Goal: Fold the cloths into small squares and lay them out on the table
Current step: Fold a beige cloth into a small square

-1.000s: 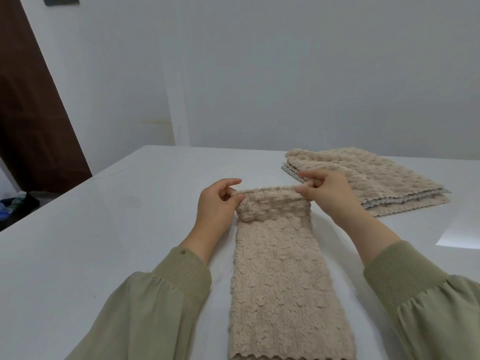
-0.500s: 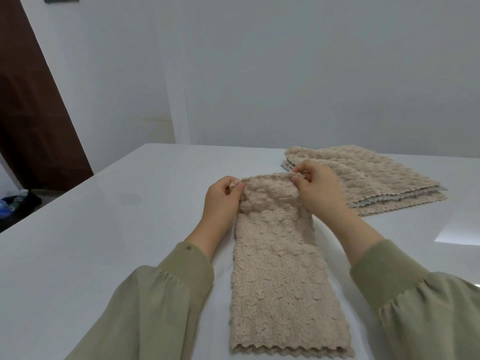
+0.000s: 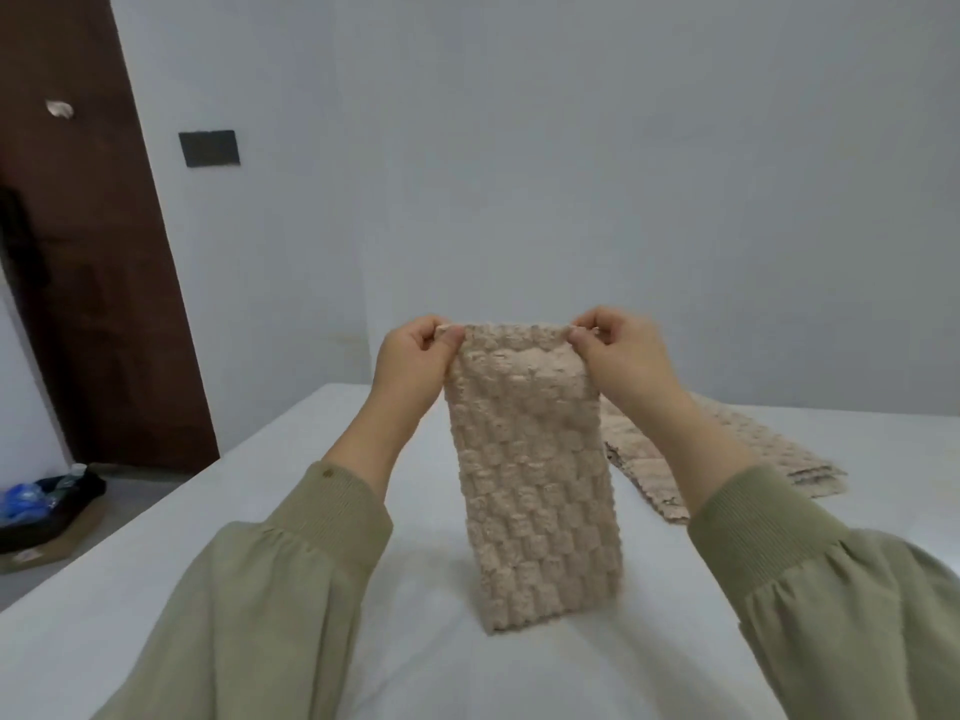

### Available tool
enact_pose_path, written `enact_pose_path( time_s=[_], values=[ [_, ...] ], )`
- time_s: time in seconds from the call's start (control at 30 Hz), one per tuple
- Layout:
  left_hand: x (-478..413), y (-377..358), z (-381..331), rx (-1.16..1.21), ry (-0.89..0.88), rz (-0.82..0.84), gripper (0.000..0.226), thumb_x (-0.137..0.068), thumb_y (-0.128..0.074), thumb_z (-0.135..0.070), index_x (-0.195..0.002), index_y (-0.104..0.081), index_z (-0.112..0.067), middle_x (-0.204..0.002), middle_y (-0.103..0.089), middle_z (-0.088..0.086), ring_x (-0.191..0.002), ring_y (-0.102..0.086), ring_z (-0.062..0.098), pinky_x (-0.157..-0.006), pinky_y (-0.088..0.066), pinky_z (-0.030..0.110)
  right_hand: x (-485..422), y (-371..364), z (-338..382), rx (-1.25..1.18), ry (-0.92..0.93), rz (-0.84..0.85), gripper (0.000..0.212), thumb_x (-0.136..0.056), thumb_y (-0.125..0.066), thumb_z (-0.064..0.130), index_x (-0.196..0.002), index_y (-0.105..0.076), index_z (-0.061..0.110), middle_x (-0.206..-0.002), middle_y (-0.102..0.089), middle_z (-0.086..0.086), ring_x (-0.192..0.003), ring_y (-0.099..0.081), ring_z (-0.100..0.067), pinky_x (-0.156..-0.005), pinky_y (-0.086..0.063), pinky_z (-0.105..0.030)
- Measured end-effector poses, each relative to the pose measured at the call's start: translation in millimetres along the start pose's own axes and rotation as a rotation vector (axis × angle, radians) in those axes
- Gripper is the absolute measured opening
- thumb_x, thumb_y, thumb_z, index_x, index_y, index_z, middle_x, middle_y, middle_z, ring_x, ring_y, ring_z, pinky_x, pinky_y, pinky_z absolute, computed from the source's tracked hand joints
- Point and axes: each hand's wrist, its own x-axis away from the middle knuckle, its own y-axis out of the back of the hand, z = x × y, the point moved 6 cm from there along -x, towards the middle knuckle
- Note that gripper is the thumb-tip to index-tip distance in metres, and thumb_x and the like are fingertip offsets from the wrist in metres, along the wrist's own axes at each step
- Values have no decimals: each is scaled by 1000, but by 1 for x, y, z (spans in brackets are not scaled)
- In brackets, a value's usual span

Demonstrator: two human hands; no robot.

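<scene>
Pale walls (image 3: 623, 174) and a dark brown door (image 3: 78, 278) stand behind a white table (image 3: 156, 589). Over the table's middle a beige, bumpy cloth (image 3: 535, 485) hangs as a long narrow strip, its lower end down at the surface, though contact cannot be told. The left hand (image 3: 415, 366) and the right hand (image 3: 623, 361) each pinch one top corner between thumb and curled fingers, while a stack of like cloths (image 3: 779, 459) lies toward the table's right edge, partly behind the right forearm.
</scene>
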Motion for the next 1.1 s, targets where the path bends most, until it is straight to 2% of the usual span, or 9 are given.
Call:
enact_pose_path(
  time_s=[0.13,0.23,0.47,0.57,0.67,0.77,0.87,0.97,1.1],
  values=[
    [2,5,-30,-59,-37,-64,22,-91,-59,-20,-79,-64,-2,-67,-54,0,-62,-48,11,-63,-41,25,4,14,31,65,147,-63,12,-89,-59,8,-81,-66,14,-67,-60,4,-65,-54,-6,-59,-38,-8],
    [6,3,-39,-79,-11,-4,23,-92,-58,-22,-78,-63,-4,-69,-54,4,-63,-49,15,-63,-41,26,5,15,42,104,158,79,13,-90,-59,11,-92,-72,11,-78,-66,2,-76,-61,-10,-70,-44,-17],
    [18,6,-34,390,269,218,20,-95,-53,-19,-96,-65,-3,-83,-71,8,-75,-68,19,-69,-57,29,6,25,32,-269,-101,213,14,-88,-65,19,-75,-68,15,-63,-59,-5,-58,-50,-18,-58,-42,-29],
    [15,7,-18,172,279,198,22,-94,-57,-24,-92,-65,-3,-76,-66,7,-65,-62,16,-60,-55,26,6,27,22,-114,-119,117,17,-84,-70,20,-70,-67,10,-49,-53,4,-38,-42,-2,-44,-34,-16],
    [7,12,3,-249,195,77,27,-88,-65,-29,-73,-57,-7,-57,-43,0,-49,-39,11,-49,-34,21,8,16,5,43,-135,90,18,-83,-70,19,-68,-66,11,-50,-55,5,-38,-44,-1,-45,-36,-17],
    [7,8,26,-378,169,6,29,-85,-68,-28,-71,-61,-3,-52,-41,-1,-43,-35,11,-46,-29,22,12,-3,-20,80,-215,131,14,-87,-66,17,-75,-65,9,-47,-57,2,-30,-47,-4,-36,-39,-16],
    [12,-1,51,-323,231,-9,25,-87,-65,-18,-71,-63,0,-52,-57,3,-34,-49,3,-41,-41,17,19,-24,-50,-4,-326,191,13,-91,-59,9,-78,-60,7,-63,-62,-10,-44,-63,-14,-53,-58,-29],
    [18,-11,77,-184,309,-39,19,-90,-62,-11,-89,-64,8,-68,-66,9,-52,-68,13,-63,-59,30,26,-41,-76,-61,-373,204,16,-94,-52,5,-78,-56,8,-74,-66,-14,-60,-70,-19,-66,-60,-37],
    [22,-17,96,-177,279,-112,19,-91,-59,-11,-84,-65,6,-83,-70,8,-65,-67,13,-61,-54,16,30,-50,-95,-13,-333,170,20,-93,-54,10,-74,-57,17,-79,-68,-7,-77,-70,-23,-77,-57,-42]
  ],
)
